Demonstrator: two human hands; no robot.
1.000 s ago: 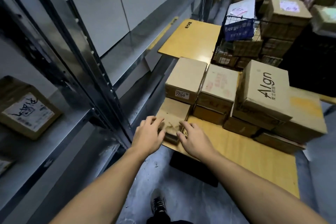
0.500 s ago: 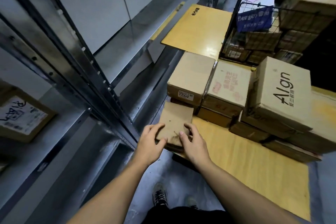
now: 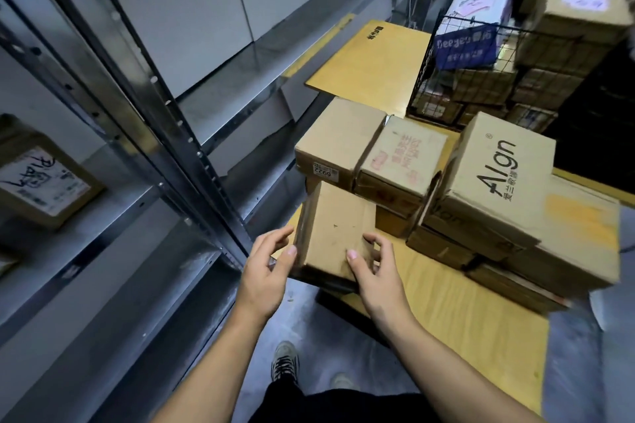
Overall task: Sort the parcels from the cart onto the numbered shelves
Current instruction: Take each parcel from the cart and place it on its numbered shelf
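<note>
Parcel (image 3: 335, 233) front and centre, a small plain brown carton, tilted, its near end poking just past the front left corner of the cart (image 3: 446, 326); left hand (image 3: 266, 271) grips its left edge, thumb against the side, fingers curled round behind; right hand (image 3: 378, 271) pinches the near right part, thumb flat on the top face, fingers bent over the right side; both hands closed on this one carton, nothing else in either. Whether its underside touches the cart's yellow-brown deck, I cannot tell.

Just behind it, a box with a white 6922 label (image 3: 338, 141); pressed against that box's right side, a box with faded red print (image 3: 403, 154); further right, the Algn box (image 3: 498, 165), sitting askew on a stack of flat cartons (image 3: 567, 251) that spreads toward the right edge of the deck.

Beyond the boxes, a black wire basket (image 3: 426, 93) packed with more cartons, a blue and white box (image 3: 470, 41) showing through its mesh; beside the basket, a bare yellow board (image 3: 371, 69).

Along the left, grey metal shelves (image 3: 113, 216); on one of them, well apart from the hands, a labelled parcel (image 3: 41, 178) with dark handwriting; down below, a shoe (image 3: 283, 361) on the grey floor.
</note>
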